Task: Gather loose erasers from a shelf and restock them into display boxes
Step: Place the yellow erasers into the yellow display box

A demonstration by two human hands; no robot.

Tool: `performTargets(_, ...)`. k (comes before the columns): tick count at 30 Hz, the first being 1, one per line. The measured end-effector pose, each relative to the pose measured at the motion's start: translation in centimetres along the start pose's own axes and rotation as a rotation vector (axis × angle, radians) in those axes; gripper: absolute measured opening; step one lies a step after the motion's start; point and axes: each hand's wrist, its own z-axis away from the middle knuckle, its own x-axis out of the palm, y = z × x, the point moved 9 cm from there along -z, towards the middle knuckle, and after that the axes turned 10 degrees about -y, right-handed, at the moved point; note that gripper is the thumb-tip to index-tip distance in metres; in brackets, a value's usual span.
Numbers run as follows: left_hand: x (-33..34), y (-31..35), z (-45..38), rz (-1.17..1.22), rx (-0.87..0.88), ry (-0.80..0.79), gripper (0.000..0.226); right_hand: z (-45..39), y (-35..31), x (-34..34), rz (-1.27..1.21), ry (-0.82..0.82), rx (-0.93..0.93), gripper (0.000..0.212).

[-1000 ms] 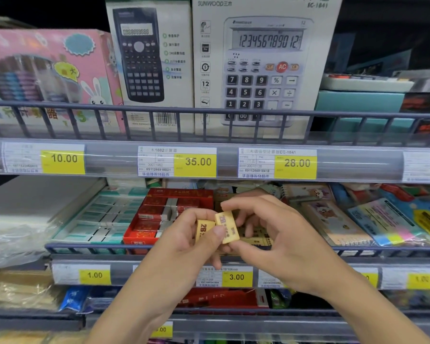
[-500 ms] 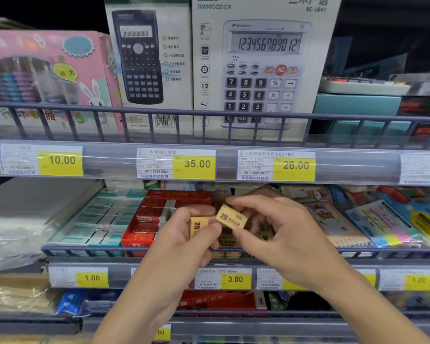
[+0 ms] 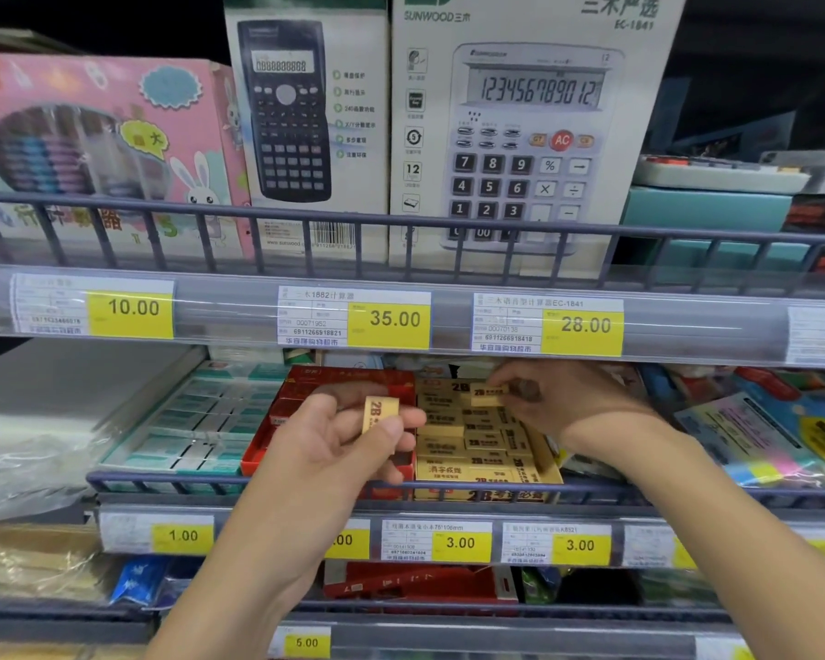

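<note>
your hands each pinch a yellow eraser at the shelf.
left hand (image 3: 334, 450) holds an upright eraser (image 3: 378, 413); right hand (image 3: 558, 402) holds another eraser (image 3: 487, 394) over the yellow box (image 3: 487, 450), its fingertips half-hidden in shadow.

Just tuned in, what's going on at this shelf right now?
A person is restocking yellow 2B erasers. The right hand pinches one eraser over the back of the yellow display box, which is already nearly full. The left hand holds a second eraser in front of the red box beside it.
</note>
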Motion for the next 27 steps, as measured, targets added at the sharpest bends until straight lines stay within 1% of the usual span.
performTargets(4, -0.1, 0.2, 0.0, 0.014, 0.018, 0.003, 0.027, -1.1, -1.1, 1.4, 0.045, -0.064, -0.103, 0.026)
performTargets(7, -0.4, 0.4, 0.2, 0.012, 0.012, 0.028, 0.013, -1.7, -1.2, 1.9, 0.056, -0.068, -0.12, 0.027)
performTargets(13, -0.4, 0.0, 0.2, 0.084, -0.028, 0.043, 0.011, -2.2, -0.9, 2.2, -0.003, -0.074, -0.154, 0.018)
performTargets(16, 0.0, 0.2, 0.2, 0.091, -0.024, 0.029, 0.02, -1.9, -1.1, 2.0, 0.002, -0.076, -0.151, 0.02)
performTargets(18, 0.3, 0.6, 0.2, 0.067, -0.005, 0.021, 0.025, -1.2, -1.6, 1.6, -0.008, -0.039, -0.148, 0.024)
performTargets(20, 0.4, 0.8, 0.2, 0.064, 0.016, 0.028, 0.028, 0.5, -2.2, 1.1, -0.107, 0.024, -0.17, 0.022)
performTargets(22, 0.4, 0.8, 0.2, 0.096, 0.028, 0.047, 0.035, 3.1, -3.7, 0.4, -0.225, 0.122, -0.262, 0.015)
performTargets(23, 0.5, 0.7, 0.1, 0.107, 0.03, 0.055, 0.041, 4.5, -4.6, 0.0, -0.291, 0.173, -0.321, 0.015)
performTargets(25, 0.7, 0.6, 0.2, 0.124, 0.027, 0.062, 0.047, 7.1, -6.4, -0.5, -0.387, 0.244, -0.455, 0.022)
performTargets(27, 0.8, 0.4, 0.2, 0.158, 0.029, 0.073, 0.05, 8.8, -8.0, -0.6, -0.346, 0.307, -0.553, 0.03)
